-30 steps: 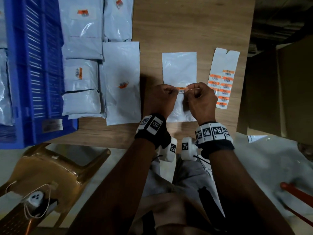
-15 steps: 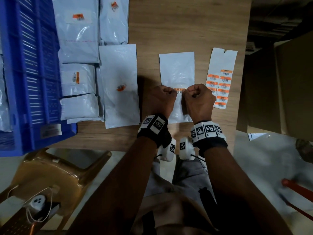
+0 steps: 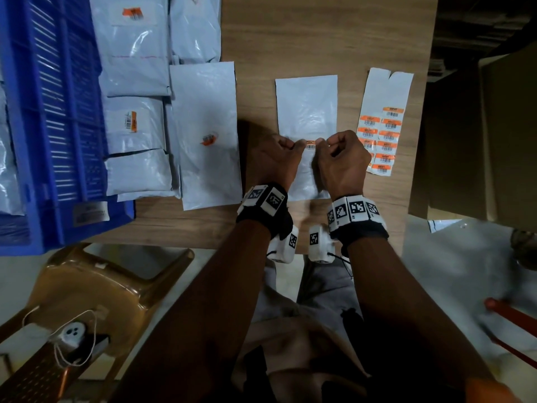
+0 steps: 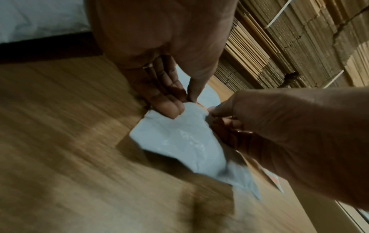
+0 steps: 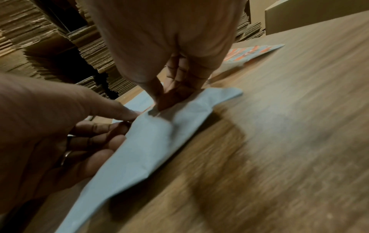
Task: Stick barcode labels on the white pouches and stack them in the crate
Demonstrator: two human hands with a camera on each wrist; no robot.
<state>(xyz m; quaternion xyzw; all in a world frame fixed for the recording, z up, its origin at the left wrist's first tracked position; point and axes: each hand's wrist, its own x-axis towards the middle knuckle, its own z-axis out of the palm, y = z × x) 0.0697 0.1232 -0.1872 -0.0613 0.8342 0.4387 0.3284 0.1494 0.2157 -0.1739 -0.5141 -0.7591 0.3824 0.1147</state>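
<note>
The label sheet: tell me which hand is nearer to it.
Right. The right hand sits just beside the label sheet; the left hand lies beyond it, farther away.

Both forearms are bare, with no sleeves. Each wrist carries a black strap (image 3: 263,219) ringed with white blocks printed with black square-code markers; the right wrist's band (image 3: 353,212) shows four such tiles side by side. A small white camera unit (image 3: 319,244) (also marked with a code tile) hangs at the 6 o'clock side of each strap, with a thin black cable trailing from it. The left hand (image 5: 40,126) wears a ring (image 5: 66,155). The lap shows light grey trousers (image 3: 328,289).
</note>
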